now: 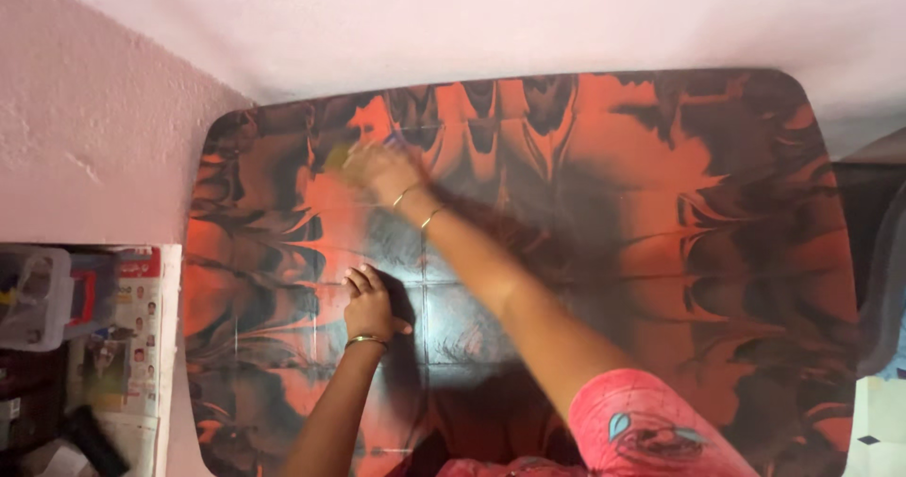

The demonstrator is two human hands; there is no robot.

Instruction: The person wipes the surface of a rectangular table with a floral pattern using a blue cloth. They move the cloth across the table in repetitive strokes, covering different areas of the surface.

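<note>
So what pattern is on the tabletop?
Swirled orange-red and black marbling on the tabletop, clearest in the head view.

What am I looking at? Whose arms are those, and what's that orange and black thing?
The picture comes from a camera worn on a person's head, looking down, so the arms are that person's own. The orange and black thing is a table with a swirly pattern, pushed against a pink wall. The left hand rests flat on the table. The right hand reaches further out and is blurry; it seems to press something yellowish on the table, perhaps a cloth or sponge, but I can't tell. Both wrists wear bangles. At the left lie newspapers and a plastic box.
</note>
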